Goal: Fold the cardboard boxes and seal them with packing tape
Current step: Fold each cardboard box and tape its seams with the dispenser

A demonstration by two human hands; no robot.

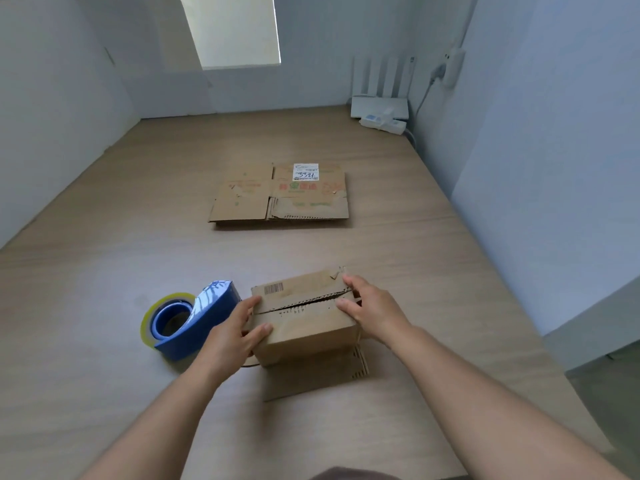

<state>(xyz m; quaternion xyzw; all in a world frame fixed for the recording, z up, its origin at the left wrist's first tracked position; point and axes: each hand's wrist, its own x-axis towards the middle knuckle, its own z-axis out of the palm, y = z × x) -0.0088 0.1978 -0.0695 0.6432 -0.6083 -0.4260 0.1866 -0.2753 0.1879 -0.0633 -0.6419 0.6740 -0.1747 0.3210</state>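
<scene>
Cardboard box: L hand & R hand fingers grip its ends, holding flaps shut pending tape dispenser, adj. left.

A white label is found on the far flap of the flattened cardboard box; the number "3321" is handwritten on it in large dark strokes, and the fine print above and below it is too small to be read. Red characters and faded green marks are printed across the same box, but none can be made out. A barcode is printed on the far top flap of the folded box; no digits can be read beside it.
</scene>
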